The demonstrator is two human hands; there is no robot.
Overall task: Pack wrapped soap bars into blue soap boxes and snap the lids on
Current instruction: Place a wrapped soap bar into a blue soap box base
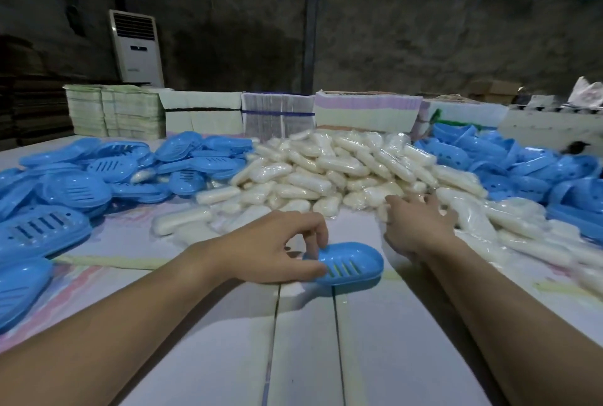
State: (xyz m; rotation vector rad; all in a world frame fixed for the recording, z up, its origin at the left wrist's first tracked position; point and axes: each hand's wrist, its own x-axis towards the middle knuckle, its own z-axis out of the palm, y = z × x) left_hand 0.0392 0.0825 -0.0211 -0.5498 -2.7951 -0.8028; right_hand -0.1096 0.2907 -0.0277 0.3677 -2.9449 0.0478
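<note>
A person's two bare arms reach forward over a pale table [303, 356]. The left hand [270, 249] grips one blue soap box [347, 267] by its near end, thumb and fingers pinching it; the box sits on the table just in front of the person, slotted face up. The right hand [421, 226] is spread open, holding nothing, its fingertips touching the near edge of a large heap of wrapped soap bars [329, 170] at the table's middle. Piles of blue box parts lie to the left [75, 190] and right [509, 167]. The step in hand looks like fetching a bar for the held box. Next, the right hand must close on a single bar and bring it to the box.
</note>
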